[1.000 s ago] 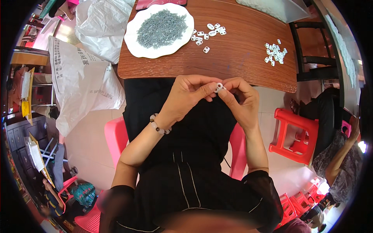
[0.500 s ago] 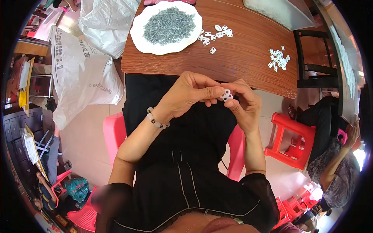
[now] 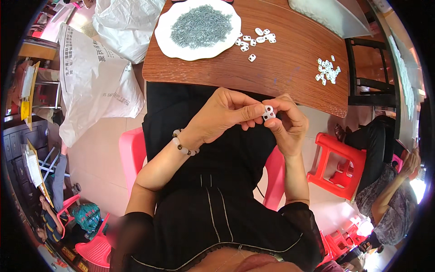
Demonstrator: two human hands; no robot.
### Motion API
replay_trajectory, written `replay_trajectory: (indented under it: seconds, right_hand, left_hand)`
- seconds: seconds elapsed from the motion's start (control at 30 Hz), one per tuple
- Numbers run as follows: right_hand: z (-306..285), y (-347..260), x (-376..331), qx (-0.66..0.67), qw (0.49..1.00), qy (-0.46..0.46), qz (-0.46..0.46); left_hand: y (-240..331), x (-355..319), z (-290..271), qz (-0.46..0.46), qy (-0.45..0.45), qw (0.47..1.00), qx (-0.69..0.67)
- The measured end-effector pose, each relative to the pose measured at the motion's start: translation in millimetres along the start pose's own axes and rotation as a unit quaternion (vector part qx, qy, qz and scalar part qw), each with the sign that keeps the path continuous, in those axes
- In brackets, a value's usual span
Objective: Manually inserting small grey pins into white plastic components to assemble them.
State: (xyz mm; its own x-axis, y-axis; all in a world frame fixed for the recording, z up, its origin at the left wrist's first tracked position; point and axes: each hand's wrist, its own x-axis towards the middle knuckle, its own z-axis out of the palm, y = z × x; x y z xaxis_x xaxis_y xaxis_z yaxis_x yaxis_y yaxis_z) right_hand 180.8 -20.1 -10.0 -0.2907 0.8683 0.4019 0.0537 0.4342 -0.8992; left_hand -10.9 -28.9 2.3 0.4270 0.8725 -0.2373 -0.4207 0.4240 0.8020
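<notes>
Over my lap, just off the table's near edge, both hands meet at a small white plastic piece with round dark holes (image 3: pixel 269 114). My left hand (image 3: pixel 224 113) pinches its left side between thumb and forefinger. The thumb and forefinger of my right hand (image 3: pixel 290 124) close on its right side. Whether a smaller part is also between the fingers is hidden. On the table, a white scalloped plate (image 3: pixel 161 36) bears a heap of small grey rods (image 3: pixel 201 26). Loose white pieces (image 3: pixel 252 58) lie right of it, and a small pile of white pieces (image 3: pixel 327 71) lies farther right.
The brown wooden table (image 3: pixel 217 72) spans the top, with a large translucent bag (image 3: pixel 326 16) on its far right. White woven sacks (image 3: pixel 97 86) stand at the left. A red stool (image 3: pixel 337 165) is at the right, beside a seated person (image 3: pixel 385 195).
The white piece has turned a little between my fingertips, its holes now facing differently. Both hands keep hold of it. The whole view has shifted slightly.
</notes>
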Motion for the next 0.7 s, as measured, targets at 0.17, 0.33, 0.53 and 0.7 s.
replay_trajectory:
  seconds: [0.17, 0.33, 0.53, 0.7]
  right_hand:
    - [-1, 0, 1, -0.012, 1.0, -0.012, -0.001]
    - [1, -2, 1, -0.006, 1.0, -0.022, -0.004]
    - [-2, -1, 6, -0.037, 0.994, -0.084, -0.058]
    - [-1, -5, 4, -0.026, 0.996, -0.075, -0.043]
  left_hand:
    - [4, -2, 2, 0.009, 0.015, 0.999, 0.044]
    - [12, -4, 4, -0.008, 0.015, 0.995, 0.096]
    - [7, -2, 2, -0.014, -0.001, 0.996, 0.086]
    - [0, -4, 5, 0.01, 0.008, 0.995, 0.098]
